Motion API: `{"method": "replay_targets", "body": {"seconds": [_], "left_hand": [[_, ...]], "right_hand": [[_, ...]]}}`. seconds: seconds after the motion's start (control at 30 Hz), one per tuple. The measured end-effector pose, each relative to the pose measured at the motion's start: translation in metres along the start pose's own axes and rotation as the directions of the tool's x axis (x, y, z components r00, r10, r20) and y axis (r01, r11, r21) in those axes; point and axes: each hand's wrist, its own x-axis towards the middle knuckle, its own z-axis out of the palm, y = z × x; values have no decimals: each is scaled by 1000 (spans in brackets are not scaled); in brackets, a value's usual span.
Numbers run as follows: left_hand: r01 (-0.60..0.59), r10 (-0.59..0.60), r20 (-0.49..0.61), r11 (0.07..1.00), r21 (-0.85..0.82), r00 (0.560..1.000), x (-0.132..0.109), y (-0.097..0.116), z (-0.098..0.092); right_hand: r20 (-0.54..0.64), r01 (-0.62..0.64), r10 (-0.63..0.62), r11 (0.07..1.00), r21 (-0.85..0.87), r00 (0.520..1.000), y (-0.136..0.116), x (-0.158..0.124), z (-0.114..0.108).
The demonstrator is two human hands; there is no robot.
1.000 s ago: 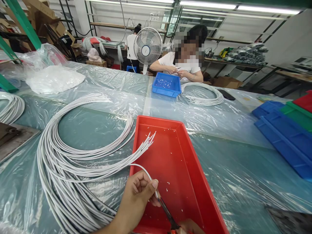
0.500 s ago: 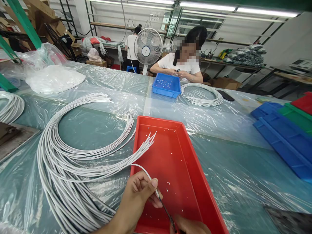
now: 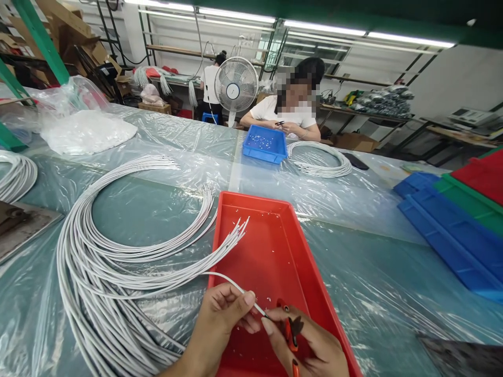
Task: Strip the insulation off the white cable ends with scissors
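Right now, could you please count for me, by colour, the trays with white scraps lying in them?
Red tray: 1
Blue tray: 1
Total: 2
The stacked trays at the right do not show their insides, so they are left out.

Shallow red plastic tray [image 3: 275, 246] interior open ahead; left side blocked by coiled white cable bundle [image 3: 118, 272]; right plastic-covered tabletop [image 3: 373, 272] unobstructed.

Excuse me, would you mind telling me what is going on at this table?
A person's left hand pinches one wire near its end over the red tray; the right hand holds small red-handled snips and touches the wire's tip. The other wires lie curved on the plastic-covered table. Across it, a co-worker works behind a blue tray.
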Motion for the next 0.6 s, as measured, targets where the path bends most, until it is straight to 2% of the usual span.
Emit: {"method": "replay_targets", "body": {"seconds": [0.1,0.17,0.2,0.23,0.27,0.3,0.33,0.4,0.5,0.6], "left_hand": [[-37,30,44,986,163,999,-4,2,0],[-189,177,66,901,390,982,-9,4,-1],[-311,302,103,801,511,948,-11,6,-2],[-452,450,168,655,605,877,-13,8,-3],[-577,566,267,485,657,780,-14,9,-4],[-661,630,372,312,683,682,-15,10,-6],[-695,650,450,173,698,613,-14,11,-7],[-710,643,540,10,704,544,-11,12,-10],[-715,682,546,-49,698,486,-7,11,-11],[-715,735,509,-47,697,448,-8,11,-10]], "right_hand": [[8,-25,25,999,-25,1000,1,3,-5],[-12,-20,20,998,-53,1000,0,7,-10],[-29,-9,7,998,-65,1000,-1,9,-12],[-45,5,-8,997,-75,999,-3,11,-14],[-55,18,-22,997,-79,998,-5,13,-15],[-54,28,-32,997,-76,998,-7,14,-16],[-45,30,-33,997,-65,998,-8,15,-16],[-21,-2,2,1000,-21,1000,-9,16,-15],[12,-142,142,986,90,990,-5,16,-13],[140,-312,288,927,210,947,0,16,-11]]}}
